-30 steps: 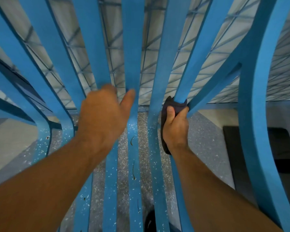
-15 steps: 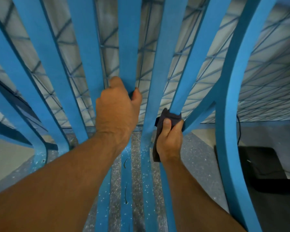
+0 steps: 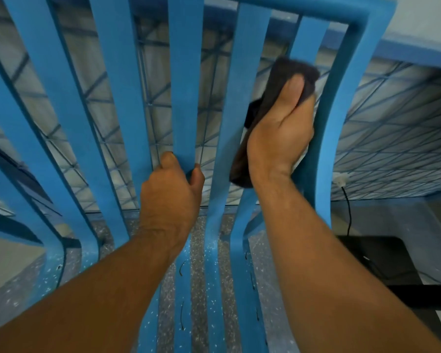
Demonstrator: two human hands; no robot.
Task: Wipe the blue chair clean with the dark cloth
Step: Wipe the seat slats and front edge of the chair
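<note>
The blue chair (image 3: 183,72) fills my view, its slatted backrest straight ahead and the seat slats running down toward me. The dark cloth (image 3: 278,80) sits over the rightmost back slat, just below the top right corner of the frame, with one end hanging beside the wrist. The right hand (image 3: 280,128) grips it, thumb pressed on the cloth's front, fingers wrapped out of my sight. The left hand (image 3: 171,197) is lower, curled round the middle slat (image 3: 182,110). White specks dot the seat slats. Through the gaps I see a speckled grey floor (image 3: 201,276) and a wire-grid panel (image 3: 392,123). At right, a black cable (image 3: 348,207) drops toward a flat black object (image 3: 372,258).
</note>
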